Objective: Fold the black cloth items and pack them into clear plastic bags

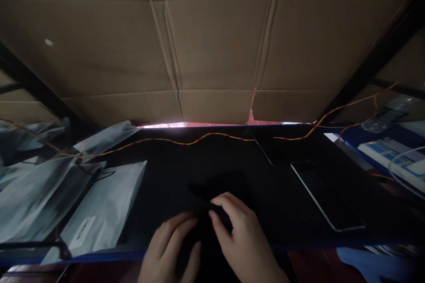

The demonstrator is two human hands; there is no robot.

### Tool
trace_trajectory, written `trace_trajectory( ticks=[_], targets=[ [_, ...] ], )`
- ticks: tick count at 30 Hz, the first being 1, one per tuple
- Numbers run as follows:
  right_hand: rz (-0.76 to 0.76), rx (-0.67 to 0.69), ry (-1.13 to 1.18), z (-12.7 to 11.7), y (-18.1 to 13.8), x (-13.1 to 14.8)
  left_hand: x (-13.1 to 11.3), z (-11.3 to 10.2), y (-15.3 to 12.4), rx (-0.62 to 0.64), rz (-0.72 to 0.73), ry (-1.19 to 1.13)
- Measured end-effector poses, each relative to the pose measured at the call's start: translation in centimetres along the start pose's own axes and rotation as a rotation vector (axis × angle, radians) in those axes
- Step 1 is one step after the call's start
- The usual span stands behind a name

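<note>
A thin black piece (199, 192), probably of soft material, lies low over the black tabletop in front of me. It is so dark that its outline and exact kind cannot be made out. My right hand (244, 236) pinches it between thumb and forefinger at its right side. On the left, my left hand (172, 247) has its fingers curled over the near dark part, thumb lower down. What lies under the left palm is hidden in shadow.
Frosted plastic bags (102, 205) are at the left. Two dark phones, one silver-edged (327, 196) and one farther back (275, 146), lie right. A yellow-red wire (186, 143) crosses the back. Cardboard (215, 44) rises behind. A power strip (392, 157) and a plastic bottle (390, 115) are far right.
</note>
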State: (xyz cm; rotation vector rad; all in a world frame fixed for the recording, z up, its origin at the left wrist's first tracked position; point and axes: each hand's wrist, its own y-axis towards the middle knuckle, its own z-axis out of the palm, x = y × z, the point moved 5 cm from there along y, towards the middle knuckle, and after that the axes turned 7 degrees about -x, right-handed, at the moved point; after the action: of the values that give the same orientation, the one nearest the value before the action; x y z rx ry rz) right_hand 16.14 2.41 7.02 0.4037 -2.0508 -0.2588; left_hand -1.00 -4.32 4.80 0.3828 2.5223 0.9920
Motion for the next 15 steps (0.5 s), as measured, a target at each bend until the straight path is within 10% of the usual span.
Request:
trace_trajectory(
  ticks=[7,15],
  targets=[
    [0.356,-0.343,0.223,-6.4,-0.1,-5.3,0.2,1.0,2.2,0.173,0.071,0.113],
    [0.121,-0.486,-0.418,-11.2,-2.9,-8.8,3.3,-0.9,1.4,0.163,0.094,0.110]
  ],
)
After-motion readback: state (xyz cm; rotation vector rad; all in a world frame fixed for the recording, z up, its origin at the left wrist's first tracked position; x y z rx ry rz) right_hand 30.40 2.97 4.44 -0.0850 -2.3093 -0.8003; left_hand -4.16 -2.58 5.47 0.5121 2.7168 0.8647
